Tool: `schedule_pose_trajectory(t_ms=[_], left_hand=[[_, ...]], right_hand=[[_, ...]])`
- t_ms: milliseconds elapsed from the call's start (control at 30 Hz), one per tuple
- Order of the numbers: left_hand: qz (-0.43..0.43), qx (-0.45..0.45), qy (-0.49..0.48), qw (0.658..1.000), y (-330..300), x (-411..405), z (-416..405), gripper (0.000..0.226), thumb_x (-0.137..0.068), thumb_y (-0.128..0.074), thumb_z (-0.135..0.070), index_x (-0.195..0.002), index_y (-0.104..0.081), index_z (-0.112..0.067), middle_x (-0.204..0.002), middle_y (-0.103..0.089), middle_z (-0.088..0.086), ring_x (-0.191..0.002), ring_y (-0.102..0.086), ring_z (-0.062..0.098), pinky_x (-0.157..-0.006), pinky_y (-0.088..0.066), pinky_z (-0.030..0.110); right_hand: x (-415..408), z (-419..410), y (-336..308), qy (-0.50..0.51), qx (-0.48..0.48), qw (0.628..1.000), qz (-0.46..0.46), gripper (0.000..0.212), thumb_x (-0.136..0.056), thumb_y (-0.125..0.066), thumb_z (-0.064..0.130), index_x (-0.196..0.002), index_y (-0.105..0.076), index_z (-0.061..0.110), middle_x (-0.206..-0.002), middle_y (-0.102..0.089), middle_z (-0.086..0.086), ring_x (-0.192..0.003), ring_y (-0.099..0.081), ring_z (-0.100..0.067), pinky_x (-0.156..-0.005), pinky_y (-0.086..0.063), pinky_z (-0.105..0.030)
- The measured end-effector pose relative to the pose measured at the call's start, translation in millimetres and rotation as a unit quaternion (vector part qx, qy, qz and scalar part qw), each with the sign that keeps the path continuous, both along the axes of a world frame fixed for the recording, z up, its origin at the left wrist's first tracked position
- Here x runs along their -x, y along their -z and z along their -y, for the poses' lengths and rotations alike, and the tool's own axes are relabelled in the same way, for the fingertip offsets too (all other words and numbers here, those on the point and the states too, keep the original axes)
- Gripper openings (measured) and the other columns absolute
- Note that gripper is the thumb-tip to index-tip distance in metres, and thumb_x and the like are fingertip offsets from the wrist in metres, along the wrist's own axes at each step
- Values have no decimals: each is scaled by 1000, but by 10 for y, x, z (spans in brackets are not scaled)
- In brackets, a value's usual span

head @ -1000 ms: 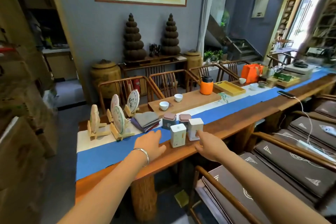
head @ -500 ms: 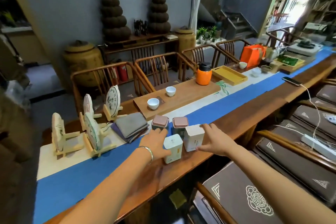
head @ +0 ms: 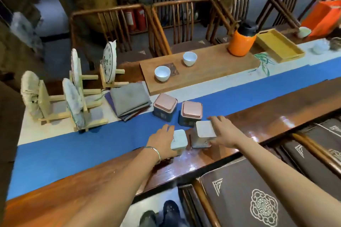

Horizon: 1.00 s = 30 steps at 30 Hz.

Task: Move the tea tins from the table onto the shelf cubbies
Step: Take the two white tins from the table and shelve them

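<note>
Left hand (head: 162, 142) around white tin (head: 179, 139)

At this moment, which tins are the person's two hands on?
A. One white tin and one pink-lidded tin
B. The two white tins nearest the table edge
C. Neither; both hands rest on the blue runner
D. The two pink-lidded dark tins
B: the left hand wraps the left white tin, the right hand wraps the right white tin; the pink-lidded tins stand untouched behind.
</note>
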<state>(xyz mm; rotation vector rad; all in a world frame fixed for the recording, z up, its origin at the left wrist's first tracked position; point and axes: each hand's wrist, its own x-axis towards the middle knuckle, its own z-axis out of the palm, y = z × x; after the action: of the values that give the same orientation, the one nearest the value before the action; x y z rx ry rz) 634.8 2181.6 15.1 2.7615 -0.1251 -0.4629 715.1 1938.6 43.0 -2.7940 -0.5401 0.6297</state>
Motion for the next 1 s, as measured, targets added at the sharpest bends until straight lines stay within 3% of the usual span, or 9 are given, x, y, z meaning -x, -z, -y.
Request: schedule_pose_trajectory(t_ms=[100,167,267,500,600,700,833,900,1000], left_hand=[[-10,28,-21,999,146,-21,-35,63,-66,-62,-69,-104,-38,-25,-101,-45,1,-91,-52,23,-66,-44,34],[-21,55,-37,998,135,-110,-96,61,-61,-60,-74,-94,-33,-29,-91,-41,-5,-79,-47,17,-56,-35,29],[-35,102,-61,992,106,-172,-174,60,-52,-54,-70,-95,-33,-34,-90,-44,-8,-76,-48,15,-49,-29,23],[-36,113,-48,992,153,-197,-224,67,-52,-56,-70,-110,-41,-39,-98,-44,-8,-83,-51,13,-55,-35,21],[-45,150,-57,986,197,-166,-244,65,-59,-67,-57,-117,-42,-40,-98,-44,-9,-88,-49,11,-61,-33,15],[-30,211,-98,972,181,-168,-353,68,-64,-76,-40,-123,-44,-38,-103,-42,-7,-94,-45,10,-67,-30,8],[-1,271,-167,948,-32,-139,-531,86,-59,-84,-33,-130,-37,-32,-112,-51,-4,-100,-54,13,-77,-43,19],[11,294,-204,934,-209,-121,-674,86,-57,-87,-32,-125,-35,-32,-106,-55,-11,-94,-58,10,-76,-50,21],[54,327,-262,907,-459,-7,-936,85,-55,-89,-29,-120,-34,-33,-103,-51,-17,-91,-56,4,-67,-48,12]], right_hand=[[-47,41,221,4,-99,995,-31,64,-66,-80,29,-116,-40,26,-101,-45,7,-101,-48,-15,-69,-35,-19],[-84,54,271,37,-165,985,-44,62,-62,-80,32,-109,-39,31,-97,-45,16,-92,-47,0,-65,-35,-11],[-82,93,375,100,-232,965,-67,64,-60,-85,27,-107,-42,26,-101,-53,16,-94,-51,13,-66,-41,-6],[-40,104,534,147,-295,940,-89,62,-63,-87,19,-109,-48,33,-103,-62,22,-100,-54,11,-71,-43,-4],[20,120,572,169,-331,923,-99,62,-64,-88,20,-112,-51,35,-106,-62,24,-103,-56,6,-77,-48,-12],[16,124,544,191,-375,900,-116,67,-64,-89,15,-118,-53,29,-111,-64,14,-105,-60,-2,-79,-53,-19],[5,85,331,202,-400,882,-144,70,-61,-89,14,-116,-47,26,-113,-62,2,-96,-65,-2,-73,-55,-18],[-34,-45,164,188,-405,880,-161,65,-65,-87,16,-115,-47,25,-112,-63,2,-94,-66,-6,-71,-56,-20],[-78,-361,-58,158,-431,875,-154,53,-71,-83,11,-112,-51,21,-108,-66,-1,-90,-66,-4,-68,-51,-15]])
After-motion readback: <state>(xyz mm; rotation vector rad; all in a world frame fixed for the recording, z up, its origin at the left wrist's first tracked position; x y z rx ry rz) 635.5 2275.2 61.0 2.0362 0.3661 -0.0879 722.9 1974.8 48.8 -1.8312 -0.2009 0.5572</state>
